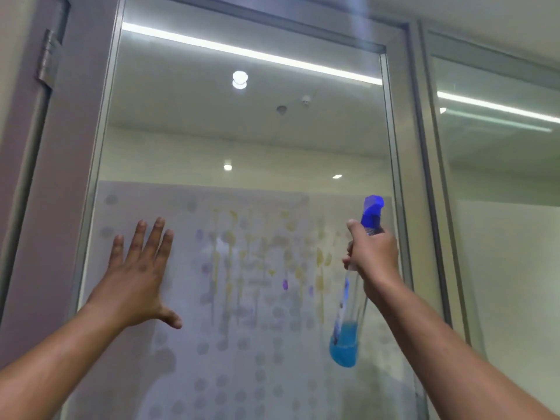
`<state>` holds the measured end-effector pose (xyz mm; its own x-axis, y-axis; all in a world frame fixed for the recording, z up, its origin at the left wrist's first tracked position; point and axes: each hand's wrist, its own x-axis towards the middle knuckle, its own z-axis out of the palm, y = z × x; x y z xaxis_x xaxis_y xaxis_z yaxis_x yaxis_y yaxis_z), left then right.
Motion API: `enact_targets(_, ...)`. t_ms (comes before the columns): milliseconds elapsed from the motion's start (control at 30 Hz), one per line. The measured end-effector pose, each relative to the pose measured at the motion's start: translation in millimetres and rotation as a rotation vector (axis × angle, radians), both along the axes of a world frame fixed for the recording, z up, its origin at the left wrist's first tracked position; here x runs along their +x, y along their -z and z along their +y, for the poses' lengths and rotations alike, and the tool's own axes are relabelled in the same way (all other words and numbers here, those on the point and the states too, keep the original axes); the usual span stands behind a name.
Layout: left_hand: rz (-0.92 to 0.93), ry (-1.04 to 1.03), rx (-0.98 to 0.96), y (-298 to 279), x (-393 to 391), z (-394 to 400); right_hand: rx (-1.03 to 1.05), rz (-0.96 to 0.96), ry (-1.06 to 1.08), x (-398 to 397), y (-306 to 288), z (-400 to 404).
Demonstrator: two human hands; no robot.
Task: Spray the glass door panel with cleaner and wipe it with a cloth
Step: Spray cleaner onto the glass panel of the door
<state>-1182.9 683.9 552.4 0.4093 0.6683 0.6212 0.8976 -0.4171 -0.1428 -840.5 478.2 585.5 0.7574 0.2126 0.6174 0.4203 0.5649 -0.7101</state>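
Spraying step: right hand (374, 257) fingers grip the spray bottle (354, 298), left hand (138, 277) fingers splayed wide on the glass door panel (242, 140); next needs a cloth, none visible.

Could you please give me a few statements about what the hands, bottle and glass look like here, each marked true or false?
1. The right hand holds the spray bottle in its grip. True.
2. The left hand holds a cloth. False: it is open and empty, fingers spread in front of the glass.
3. The bottle is full. False: blue liquid fills only the bottom.
4. The nozzle is blue. True.
5. The lower glass has a frosted dot pattern. True.
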Motion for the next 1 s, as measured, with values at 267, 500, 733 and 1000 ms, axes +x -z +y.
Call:
enact_targets(267, 0.024, -0.027, -0.01, -3.1, 0.7, -9.5, -0.135, -0.304, -0.098, -95.9, 23.6, 33.8)
enact_targets(500, 0.006, -0.011, 0.002, -2.2, 0.4, -14.9, -0.39, -0.508, -0.242, -188.5, 47.7, 57.4)
enact_targets(733, 0.027, -0.03, 0.017, -2.6, -0.2, -14.7, -0.388, -0.41, -0.189, -167.2, 54.0, 51.2)
enact_targets(1000, 0.044, -0.029, 0.015, -2.6, 0.0, -17.3, -0.19, -0.086, -0.027, -53.2, 65.2, 7.7)
